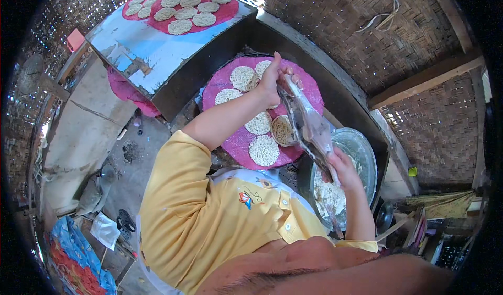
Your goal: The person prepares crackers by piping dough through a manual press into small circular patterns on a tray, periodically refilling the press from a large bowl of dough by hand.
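Observation:
With its fingers wrapped around the far end, my left hand (281,75) holds a long dark press-like tool (306,126), smeared with pale residue. My right hand (344,167) grips the near end of the same tool. Below it lies a round pink mesh mat (235,149) bearing several pale discs of noodle-like strands (264,150). A shallow round ring (272,132) with strands inside sits on the mat, partly hidden by the tool. Beside my right forearm stands a greenish basin (371,157) holding pale dough (334,199), with a utensil (334,220) leaning in it.
At the upper left, a worn blue-and-white tabletop (133,55) carries pink mats (232,14) with several more discs. Dark boards (334,79) run behind the round mat. A woven wall (416,32) rises beyond. Clogs (125,223) and blue cloth (68,232) lie lower left.

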Tool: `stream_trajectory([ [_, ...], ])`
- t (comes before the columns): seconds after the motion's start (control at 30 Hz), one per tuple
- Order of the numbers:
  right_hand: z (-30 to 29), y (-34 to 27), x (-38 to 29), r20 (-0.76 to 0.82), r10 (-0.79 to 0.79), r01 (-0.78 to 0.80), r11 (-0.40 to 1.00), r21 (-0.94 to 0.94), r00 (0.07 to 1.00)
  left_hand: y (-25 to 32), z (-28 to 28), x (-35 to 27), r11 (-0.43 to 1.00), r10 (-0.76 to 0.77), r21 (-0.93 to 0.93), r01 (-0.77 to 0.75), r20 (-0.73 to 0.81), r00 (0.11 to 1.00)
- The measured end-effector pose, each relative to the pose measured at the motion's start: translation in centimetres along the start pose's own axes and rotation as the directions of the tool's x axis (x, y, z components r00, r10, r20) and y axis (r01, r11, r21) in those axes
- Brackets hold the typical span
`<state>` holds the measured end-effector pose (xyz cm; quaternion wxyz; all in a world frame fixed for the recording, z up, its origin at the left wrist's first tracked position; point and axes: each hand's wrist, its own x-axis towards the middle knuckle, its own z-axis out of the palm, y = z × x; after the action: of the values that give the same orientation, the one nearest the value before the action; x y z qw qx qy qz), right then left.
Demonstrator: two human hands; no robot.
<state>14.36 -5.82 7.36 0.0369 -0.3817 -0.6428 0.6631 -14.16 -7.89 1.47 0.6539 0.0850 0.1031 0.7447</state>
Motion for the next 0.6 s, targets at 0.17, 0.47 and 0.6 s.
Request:
stream_trajectory([
  [0.17, 0.1, -1.5, -0.9, -0.041, -0.248, 0.251, 0.952, 0.174, 0.968, 0.8, 3.5, -1.9, 0.991, -0.133, 0.052, 0.124, 0.213, 0.968],
  [0.47, 2.8, 1.1, 7.0, -0.026, -0.47, 0.46, 0.873, -0.163, 0.882, 0.4, 0.7, -4.7, 0.771, 0.263, 0.588, -0.245, 0.056, 0.963],
  [0.6, 2.7, 3.2, 8.8, -0.194, -0.475, 0.204, 0.663, -0.72, 0.859, 2.2, 5.2, -10.6, 0.629, 0.507, 0.712, -0.313, -0.071, 0.859],
])
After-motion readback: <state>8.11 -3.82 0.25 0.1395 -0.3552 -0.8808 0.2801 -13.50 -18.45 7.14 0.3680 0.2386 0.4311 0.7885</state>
